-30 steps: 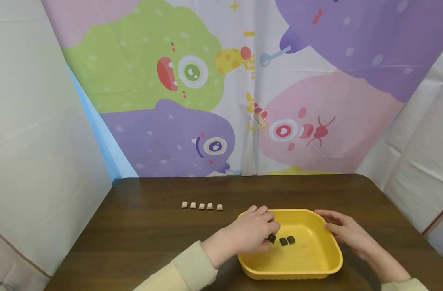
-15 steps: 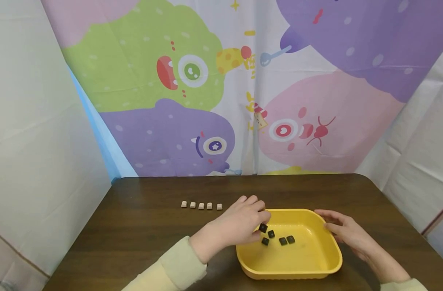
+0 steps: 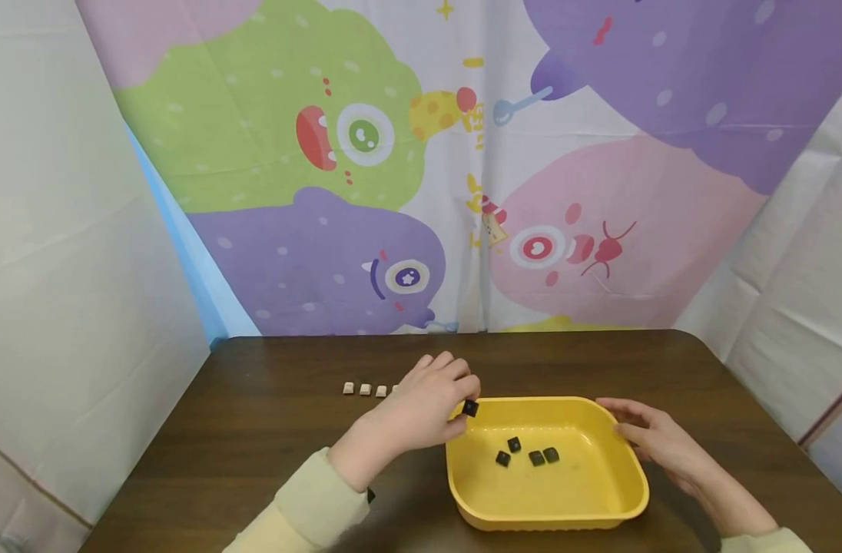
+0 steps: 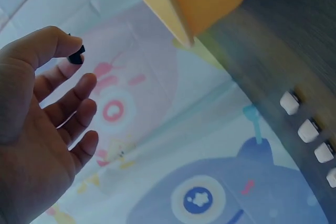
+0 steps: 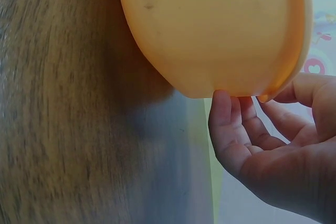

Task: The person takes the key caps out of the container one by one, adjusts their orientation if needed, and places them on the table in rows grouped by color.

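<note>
My left hand (image 3: 431, 399) pinches a black keycap (image 3: 470, 408) between thumb and index finger, beside the left rim of the yellow basin (image 3: 552, 521). In the left wrist view the same black keycap (image 4: 77, 55) shows at the fingertips, the other fingers spread loosely. Several black keycaps (image 3: 514, 445) lie on the basin floor. My right hand (image 3: 673, 449) holds the basin at its far right corner; in the right wrist view its fingers (image 5: 223, 114) bend against the outer wall. Left of the basin, white keycaps (image 3: 365, 389) stand in a row, partly hidden by the left hand.
A dark wooden table (image 3: 276, 430) carries everything. Another small black piece (image 3: 370, 495) peeks out beside the left sleeve, mostly covered. Behind the table's back edge hangs a cartoon-printed curtain (image 3: 462, 292), with pale fabric at both sides.
My left hand has risen out of the basin and moved left and away from me, carrying a black keycap. It now covers part of the white row. The right hand stays put.
</note>
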{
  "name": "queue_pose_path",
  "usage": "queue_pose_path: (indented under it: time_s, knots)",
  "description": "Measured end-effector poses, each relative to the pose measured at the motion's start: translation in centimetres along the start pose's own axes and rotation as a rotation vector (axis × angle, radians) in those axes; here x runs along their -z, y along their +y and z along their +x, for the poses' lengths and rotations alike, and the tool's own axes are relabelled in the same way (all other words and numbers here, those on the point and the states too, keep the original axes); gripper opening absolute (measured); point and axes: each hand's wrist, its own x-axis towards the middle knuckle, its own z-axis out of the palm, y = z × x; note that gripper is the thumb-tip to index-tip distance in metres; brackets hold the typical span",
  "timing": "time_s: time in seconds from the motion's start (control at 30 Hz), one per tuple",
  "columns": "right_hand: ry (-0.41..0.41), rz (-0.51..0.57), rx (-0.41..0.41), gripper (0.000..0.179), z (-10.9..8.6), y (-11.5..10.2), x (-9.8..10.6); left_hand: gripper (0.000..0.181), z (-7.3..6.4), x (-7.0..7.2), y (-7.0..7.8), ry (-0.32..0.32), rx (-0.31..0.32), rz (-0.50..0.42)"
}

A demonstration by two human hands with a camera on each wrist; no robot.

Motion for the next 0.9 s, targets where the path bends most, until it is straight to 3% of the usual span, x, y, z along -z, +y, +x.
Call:
queue_pose_path:
  time_s: [0.23,0.5,0.9]
  knots:
    - [-0.004,-0.001,-0.005,0.054,0.0,-0.1,0.0,0.015,-0.7,-0.2,-1.6,0.124,0.037,-0.039]
    - [-0.003,-0.005,-0.009,0.054,-0.1,-0.1,-0.1,0.013,-1.6,-1.2,-2.8,0.192,0.066,-0.053]
    - [-0.001,-0.005,-0.011,0.054,-0.1,-0.2,0.0,0.013,-3.0,-3.6,-4.3,0.21,0.144,-0.071]
